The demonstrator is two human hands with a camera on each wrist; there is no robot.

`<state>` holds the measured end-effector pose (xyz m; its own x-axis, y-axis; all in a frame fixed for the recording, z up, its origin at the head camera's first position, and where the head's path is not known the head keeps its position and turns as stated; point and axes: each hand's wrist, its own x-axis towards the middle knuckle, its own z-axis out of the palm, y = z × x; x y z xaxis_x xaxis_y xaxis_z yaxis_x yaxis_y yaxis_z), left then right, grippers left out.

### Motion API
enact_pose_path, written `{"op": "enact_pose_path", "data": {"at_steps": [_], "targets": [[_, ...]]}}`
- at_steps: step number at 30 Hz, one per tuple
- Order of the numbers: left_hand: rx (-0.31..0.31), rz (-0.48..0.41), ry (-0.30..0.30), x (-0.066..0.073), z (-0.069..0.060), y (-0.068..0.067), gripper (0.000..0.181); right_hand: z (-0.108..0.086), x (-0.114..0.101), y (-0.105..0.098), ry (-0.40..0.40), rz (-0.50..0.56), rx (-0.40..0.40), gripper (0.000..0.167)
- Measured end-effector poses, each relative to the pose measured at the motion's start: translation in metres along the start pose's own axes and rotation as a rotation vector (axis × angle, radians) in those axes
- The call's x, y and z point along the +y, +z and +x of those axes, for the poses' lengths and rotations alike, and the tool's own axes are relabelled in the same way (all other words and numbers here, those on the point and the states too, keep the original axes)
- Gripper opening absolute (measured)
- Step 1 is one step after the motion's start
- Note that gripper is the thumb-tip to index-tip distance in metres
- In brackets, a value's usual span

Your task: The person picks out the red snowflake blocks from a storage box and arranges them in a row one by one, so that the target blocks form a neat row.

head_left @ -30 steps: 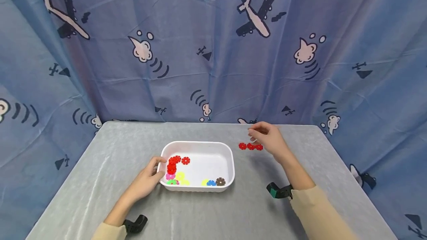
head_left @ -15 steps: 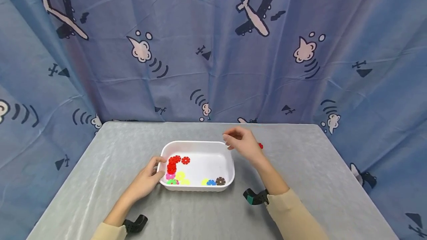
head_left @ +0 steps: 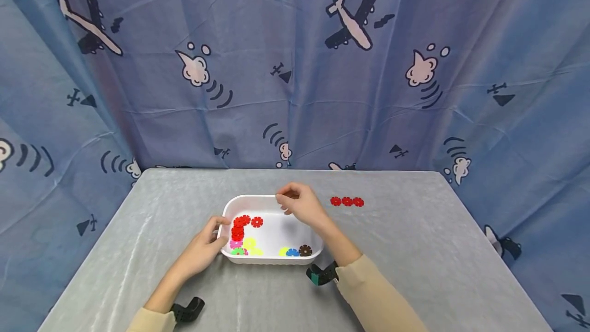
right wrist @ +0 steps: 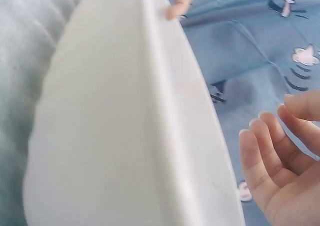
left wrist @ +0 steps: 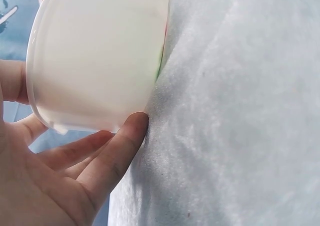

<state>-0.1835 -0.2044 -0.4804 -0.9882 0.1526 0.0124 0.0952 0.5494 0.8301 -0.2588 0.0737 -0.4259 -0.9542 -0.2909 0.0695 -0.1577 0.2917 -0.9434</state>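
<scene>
A white plastic tray (head_left: 272, 259) holds small notched plastic discs. Red discs (head_left: 237, 230) overlap along its left side, and one red disc (head_left: 256, 222) lies a little apart. My left hand (head_left: 206, 244) grips the tray's left end; in the left wrist view its fingers (left wrist: 112, 166) press against the outer wall. Over the tray's back right part hovers my right hand (head_left: 301, 206), its fingers loosely bent. In the right wrist view nothing shows between the fingers (right wrist: 255, 158) of that hand. Three red discs (head_left: 347, 201) sit in a row on the table, right of the tray.
Pink, green and yellow discs (head_left: 249, 243) lie in the tray's front left; a blue disc (head_left: 292, 252), a brown disc (head_left: 305, 250) and a yellow one are at its front right. A grey cloth covers the table (head_left: 415, 229). Behind hangs a blue patterned curtain (head_left: 249, 117).
My right hand has moved left from the row of red discs to above the tray, uncovering the row. The left hand and the tray have stayed in place.
</scene>
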Motion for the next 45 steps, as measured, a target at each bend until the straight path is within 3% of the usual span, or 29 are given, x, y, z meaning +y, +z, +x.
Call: {"op": "enact_pose_path", "data": {"at_steps": [12, 22, 29, 45], "targets": [[0.0, 0.011, -0.02, -0.001, -0.001, 0.0, 0.03, 0.015, 0.011, 0.045, -0.038, -0.316, -0.094, 0.01], [0.001, 0.012, -0.014, 0.0, 0.001, 0.001, 0.031, 0.021, 0.024, 0.061, -0.023, -0.501, -0.14, 0.012], [-0.002, 0.005, -0.012, 0.001, 0.001, 0.001, 0.031, 0.021, 0.029, 0.062, -0.023, -0.557, -0.179, 0.015], [0.004, 0.006, -0.004, -0.001, 0.002, 0.001, 0.032, 0.021, 0.038, 0.07, 0.005, -0.638, -0.189, 0.015]]}}
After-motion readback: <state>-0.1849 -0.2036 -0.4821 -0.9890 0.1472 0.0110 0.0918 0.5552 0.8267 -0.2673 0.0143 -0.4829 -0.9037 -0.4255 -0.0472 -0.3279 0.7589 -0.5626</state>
